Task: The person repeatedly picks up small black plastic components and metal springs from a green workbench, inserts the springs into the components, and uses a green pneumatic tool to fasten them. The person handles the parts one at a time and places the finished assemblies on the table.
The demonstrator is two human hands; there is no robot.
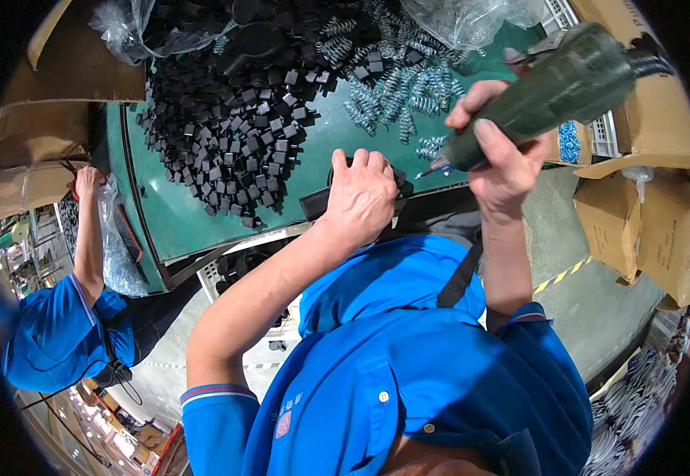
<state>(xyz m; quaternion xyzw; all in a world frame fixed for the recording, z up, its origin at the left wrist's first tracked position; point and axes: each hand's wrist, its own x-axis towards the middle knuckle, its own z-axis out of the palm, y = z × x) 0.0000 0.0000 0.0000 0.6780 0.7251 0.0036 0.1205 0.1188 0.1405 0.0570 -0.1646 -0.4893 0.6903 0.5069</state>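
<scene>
My right hand (510, 170) is wrapped round a dark green power screwdriver (551, 99), its tip pointing down and left toward my left hand (361, 194). The left hand is closed over a dark black plastic part (313, 205) at the table's near edge. Fingers cover most of that part, so its full shape is hidden. The tool tip is just right of the part; I cannot tell whether they touch. Beyond my hands lie a pile of small black blocks (254, 155) and a heap of metal coil springs (399, 99).
Clear plastic bags (460, 20) lie at the back of the green table (182, 234). Right, a box holds blue screws (569, 144), near open cartons (611, 230). A white crate (212, 279) of black parts is below the edge. At left works a person in blue (55, 333).
</scene>
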